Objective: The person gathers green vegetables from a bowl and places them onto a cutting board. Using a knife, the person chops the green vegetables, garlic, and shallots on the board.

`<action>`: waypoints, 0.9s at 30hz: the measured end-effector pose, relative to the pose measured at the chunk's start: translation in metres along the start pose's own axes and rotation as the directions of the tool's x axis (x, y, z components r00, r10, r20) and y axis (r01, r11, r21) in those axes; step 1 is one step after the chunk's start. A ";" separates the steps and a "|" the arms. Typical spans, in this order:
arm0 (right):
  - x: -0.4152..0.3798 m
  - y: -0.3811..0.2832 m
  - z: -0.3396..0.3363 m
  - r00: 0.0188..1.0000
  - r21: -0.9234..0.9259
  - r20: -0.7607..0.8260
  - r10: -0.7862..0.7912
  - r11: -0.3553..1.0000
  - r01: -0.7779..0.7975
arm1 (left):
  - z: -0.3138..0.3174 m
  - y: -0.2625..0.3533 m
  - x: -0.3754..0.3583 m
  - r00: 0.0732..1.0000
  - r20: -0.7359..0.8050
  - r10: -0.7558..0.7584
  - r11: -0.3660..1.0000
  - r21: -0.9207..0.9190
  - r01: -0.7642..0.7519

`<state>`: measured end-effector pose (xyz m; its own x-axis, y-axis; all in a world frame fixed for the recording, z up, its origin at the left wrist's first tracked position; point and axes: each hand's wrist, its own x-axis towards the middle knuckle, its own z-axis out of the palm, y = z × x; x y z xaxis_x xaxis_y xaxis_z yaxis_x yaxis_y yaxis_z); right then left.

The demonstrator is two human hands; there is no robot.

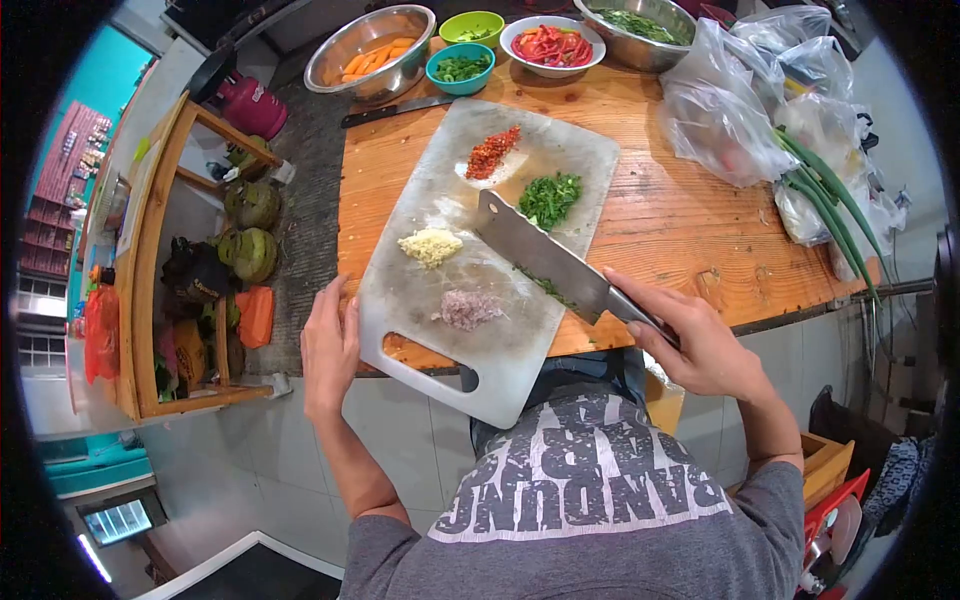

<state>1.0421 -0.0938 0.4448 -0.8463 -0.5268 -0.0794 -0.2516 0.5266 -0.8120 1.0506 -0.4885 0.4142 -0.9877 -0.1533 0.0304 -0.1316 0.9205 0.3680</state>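
Note:
My right hand is wrapped round the handle of a broad cleaver. The blade slants across the right side of a white cutting board, with chopped green bits along its lower edge. My left hand is beside the board's left edge at the table rim, fingers stretched out and holding nothing. On the board are separate heaps: minced red chili, chopped green herbs, pale yellow minced garlic and a finely chopped purplish heap. The board's handle end overhangs the table edge toward me.
Behind the board stand a steel bowl of carrots, a teal bowl, a green bowl, a white bowl of sliced red peppers and a steel bowl of greens. A knife lies back left; plastic bags sit right.

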 end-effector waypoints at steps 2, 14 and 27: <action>0.004 0.000 0.000 0.997 0.021 0.036 0.067 0.997 -0.068 | -0.001 0.002 0.003 1.000 0.015 0.014 1.000 -0.002 -0.014; 0.028 -0.016 -0.038 1.000 -0.136 0.024 -0.015 0.991 0.018 | -0.016 0.021 0.031 0.963 -0.122 0.240 0.967 -0.052 -0.248; 0.065 -0.018 0.004 0.994 -0.166 0.014 -0.113 0.980 0.113 | 0.046 0.116 0.178 0.732 -0.376 0.569 0.745 -0.140 -0.652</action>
<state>0.9933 -0.1401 0.4525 -0.8056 -0.5924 0.0042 -0.4203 0.5666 -0.7087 0.8558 -0.3927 0.4190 -0.7659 0.2765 0.5805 0.5574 0.7356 0.3850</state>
